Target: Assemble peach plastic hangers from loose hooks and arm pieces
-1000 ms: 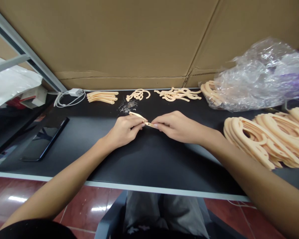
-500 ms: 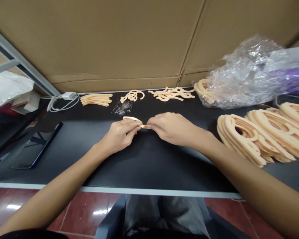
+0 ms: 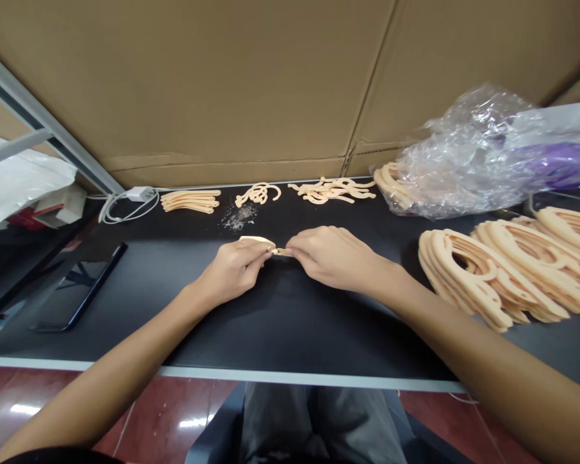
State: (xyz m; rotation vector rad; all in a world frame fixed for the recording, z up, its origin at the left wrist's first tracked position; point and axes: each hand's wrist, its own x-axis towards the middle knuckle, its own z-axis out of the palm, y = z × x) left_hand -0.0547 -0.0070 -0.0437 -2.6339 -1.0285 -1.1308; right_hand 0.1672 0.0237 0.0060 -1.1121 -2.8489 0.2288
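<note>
Above the middle of the black tabletop (image 3: 290, 328), my left hand (image 3: 235, 267) pinches a pale, curved flat wooden piece (image 3: 256, 240), whose rounded edge shows above the fingers. My right hand (image 3: 336, 256) is closed, thumb against fingers, on a thin strip (image 3: 283, 252) that spans the small gap between both hands. The strip looks pale with a darker middle. Whether it is part of the curved piece or separate, I cannot tell. Most of what I hold is hidden behind my fingers.
Along the back lie straight wooden strips (image 3: 191, 200), small curled pieces (image 3: 258, 194), a pile of wavy pieces (image 3: 333, 189) and grey dust (image 3: 240, 216). Stacked wooden cutouts (image 3: 468, 274) and clear plastic wrap (image 3: 464, 161) occupy the right. A phone (image 3: 80, 287) and white cable (image 3: 125, 206) are left.
The view has shifted slightly, so everything sits a little lower. Both hands keep their grip near the same spot, and the strip between them appears turned a little, showing a darker middle.
</note>
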